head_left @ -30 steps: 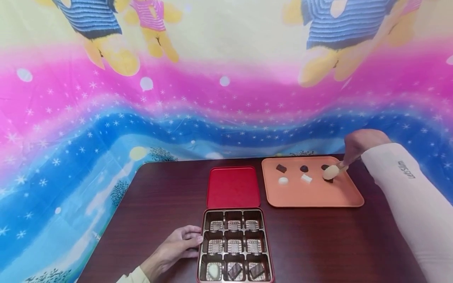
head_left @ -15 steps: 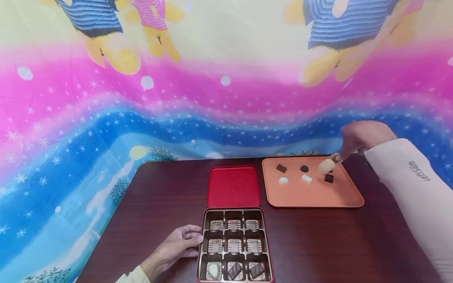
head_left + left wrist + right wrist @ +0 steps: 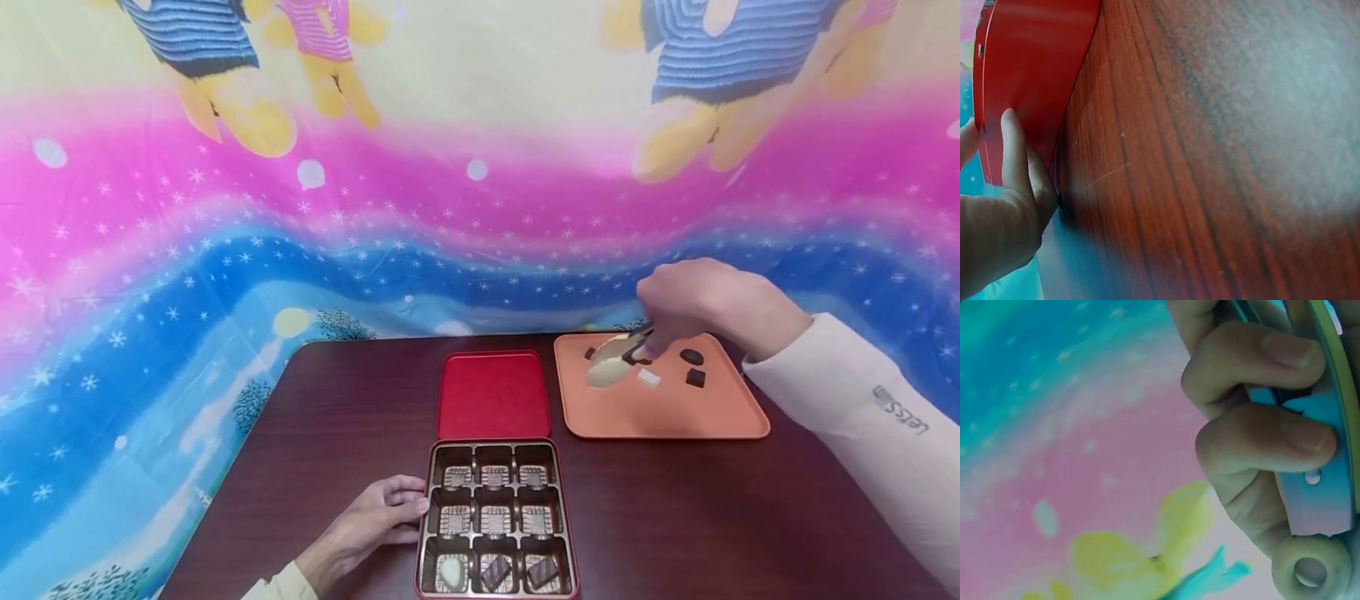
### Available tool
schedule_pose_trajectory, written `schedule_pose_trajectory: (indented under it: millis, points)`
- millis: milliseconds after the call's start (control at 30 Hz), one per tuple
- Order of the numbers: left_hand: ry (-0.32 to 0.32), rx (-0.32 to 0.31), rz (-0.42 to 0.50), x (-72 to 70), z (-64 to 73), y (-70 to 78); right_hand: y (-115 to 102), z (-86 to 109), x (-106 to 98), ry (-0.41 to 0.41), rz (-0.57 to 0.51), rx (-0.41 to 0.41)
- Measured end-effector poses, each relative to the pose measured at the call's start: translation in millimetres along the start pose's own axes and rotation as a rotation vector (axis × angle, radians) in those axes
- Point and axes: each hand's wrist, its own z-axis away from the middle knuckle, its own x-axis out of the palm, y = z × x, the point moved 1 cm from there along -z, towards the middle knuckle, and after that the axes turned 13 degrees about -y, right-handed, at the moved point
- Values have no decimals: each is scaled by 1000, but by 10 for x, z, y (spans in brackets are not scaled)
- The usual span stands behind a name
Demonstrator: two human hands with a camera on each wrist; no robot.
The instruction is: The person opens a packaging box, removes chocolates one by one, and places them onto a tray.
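Observation:
My right hand (image 3: 697,304) grips tongs (image 3: 609,373) with cream-coloured tips, its fingers curled round the metal handle (image 3: 1313,487) in the right wrist view. Slightly spread, the tips hang over the left part of an orange tray (image 3: 667,421). Near them lie a white square chocolate (image 3: 648,378) and a partly covered brown chocolate (image 3: 590,353). Farther right are a dark oval chocolate (image 3: 692,357) and a dark square one (image 3: 696,378). My left hand (image 3: 367,529) touches the left side of a red tin (image 3: 573,542), with extended fingers (image 3: 1015,150) against its wall.
The tin's divided insert holds a white chocolate (image 3: 452,573) and two dark chocolates, (image 3: 496,573) all in the front row. A red lid (image 3: 495,396) lies behind the tin, left of the tray. Past the dark wooden table (image 3: 337,417) hangs a colourful printed cloth (image 3: 480,208).
My right hand has carried the tongs leftward across the tray, from the dark chocolates at the right to its left side. The dark oval chocolate is uncovered now. My left hand stays put.

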Motion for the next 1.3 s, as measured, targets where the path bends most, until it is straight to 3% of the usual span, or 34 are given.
schedule_pose_trajectory:
  millis: [467, 667, 900, 1133, 1300]
  points:
    - [14, -11, -27, -1, -9, 13, -802, 217, 118, 120, 117, -216]
    - [20, -13, -28, 3, -8, 14, -1063, 275, 212, 145, 171, -245]
    - [21, -13, -30, 1, -6, 7, -1258, 325, 346, 128, 205, -326]
    - [16, -16, -26, -10, -9, 11, -1388, 325, 447, 137, 335, -309]
    - [20, -19, -28, -12, -7, 20, -1434, 335, 482, 155, 364, -295]
